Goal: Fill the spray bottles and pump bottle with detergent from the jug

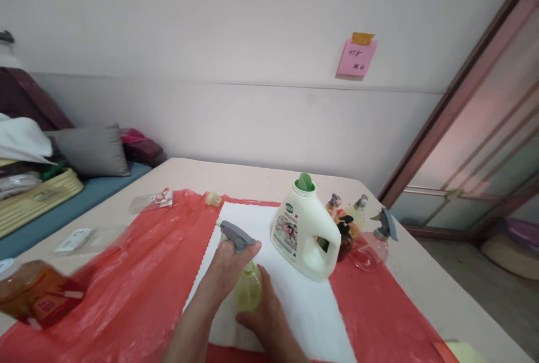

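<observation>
Left fingers (229, 248) pinch a grey spray head (236, 235); right fingers (263, 295) wrap a yellowish bottle (248, 287) near the tabletop's (191, 175) front edge. A pink note (357, 59) reads "458".

A pink note (357, 59) reads "45" plus unclear marks; the jug's label (288, 232) is illegible

The plastic sheet (138, 273) was glossy and wrinkled; the detergent jug (307, 228) was smooth, pale plastic. The spray bottle (249, 290) was translucent, yellowish plastic, its spray head (236, 235) grey plastic. The cushion (90, 150) was matt cloth, the sticky note (356, 59) paper.
</observation>
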Motion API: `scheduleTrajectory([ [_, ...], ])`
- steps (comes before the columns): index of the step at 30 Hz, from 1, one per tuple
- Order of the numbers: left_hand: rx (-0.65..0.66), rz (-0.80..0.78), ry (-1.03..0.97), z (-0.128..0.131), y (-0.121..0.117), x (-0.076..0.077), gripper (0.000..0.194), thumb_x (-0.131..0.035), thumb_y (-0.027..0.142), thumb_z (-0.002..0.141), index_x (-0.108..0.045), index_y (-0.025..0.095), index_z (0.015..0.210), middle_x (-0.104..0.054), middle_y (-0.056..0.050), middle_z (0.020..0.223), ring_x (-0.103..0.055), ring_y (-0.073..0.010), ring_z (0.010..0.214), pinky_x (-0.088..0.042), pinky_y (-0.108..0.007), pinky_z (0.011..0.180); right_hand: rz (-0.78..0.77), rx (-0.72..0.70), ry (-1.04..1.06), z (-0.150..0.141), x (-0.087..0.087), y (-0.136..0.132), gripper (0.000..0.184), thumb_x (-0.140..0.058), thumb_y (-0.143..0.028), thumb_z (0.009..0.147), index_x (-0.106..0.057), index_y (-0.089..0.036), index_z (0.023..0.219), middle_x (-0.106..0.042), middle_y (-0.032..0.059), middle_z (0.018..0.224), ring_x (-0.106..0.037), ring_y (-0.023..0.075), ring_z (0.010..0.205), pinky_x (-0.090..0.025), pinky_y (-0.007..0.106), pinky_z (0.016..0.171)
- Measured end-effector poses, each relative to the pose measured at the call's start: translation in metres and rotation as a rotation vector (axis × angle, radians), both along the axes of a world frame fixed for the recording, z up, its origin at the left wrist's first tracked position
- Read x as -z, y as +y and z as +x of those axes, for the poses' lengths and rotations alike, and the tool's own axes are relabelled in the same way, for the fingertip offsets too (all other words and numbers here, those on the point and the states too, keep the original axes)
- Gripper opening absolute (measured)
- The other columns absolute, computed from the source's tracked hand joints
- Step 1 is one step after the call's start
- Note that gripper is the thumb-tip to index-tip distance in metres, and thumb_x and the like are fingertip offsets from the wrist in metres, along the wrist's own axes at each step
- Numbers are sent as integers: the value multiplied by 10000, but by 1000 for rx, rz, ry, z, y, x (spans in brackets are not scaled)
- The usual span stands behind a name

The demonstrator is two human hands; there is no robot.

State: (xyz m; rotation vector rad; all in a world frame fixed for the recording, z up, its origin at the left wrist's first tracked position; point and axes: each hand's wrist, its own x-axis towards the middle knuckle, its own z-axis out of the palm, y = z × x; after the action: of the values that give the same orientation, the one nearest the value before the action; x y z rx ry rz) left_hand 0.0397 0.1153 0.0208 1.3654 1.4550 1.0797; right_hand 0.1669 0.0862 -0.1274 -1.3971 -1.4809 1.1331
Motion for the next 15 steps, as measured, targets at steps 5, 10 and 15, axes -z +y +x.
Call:
scheduleTrajectory([
  [5,-10,-75,-47,-2,3,3,361,-681,575,788,-668,217,745,-638,-8,751,-544,-213,786,-403,-333,763,48,52,26,-12,-12,4,794,-692,-189,556,-483,-233,1321,-646,88,1243,-610,335,1147,-507,442,942],
  [10,-122,-117,-352,-4,8,0,426,-738,584,744,-731,175,864,-733,-104,968,-639,-290,1029,-436,-371,892,188,100,23,-8,-38,0,779,-640,-192,575,-404,-228,1316,-616,87,1234,-623,301,1095,-518,443,922],
  [15,-116,-197,-772,-5,6,-10,462,-726,571,764,-752,139,924,-761,-160,969,-665,-314,1073,-487,-384,877,487,165,-81,9,-55,-3,755,-645,-207,616,-376,-240,1321,-596,87,1229,-622,276,1111,-537,413,935],
])
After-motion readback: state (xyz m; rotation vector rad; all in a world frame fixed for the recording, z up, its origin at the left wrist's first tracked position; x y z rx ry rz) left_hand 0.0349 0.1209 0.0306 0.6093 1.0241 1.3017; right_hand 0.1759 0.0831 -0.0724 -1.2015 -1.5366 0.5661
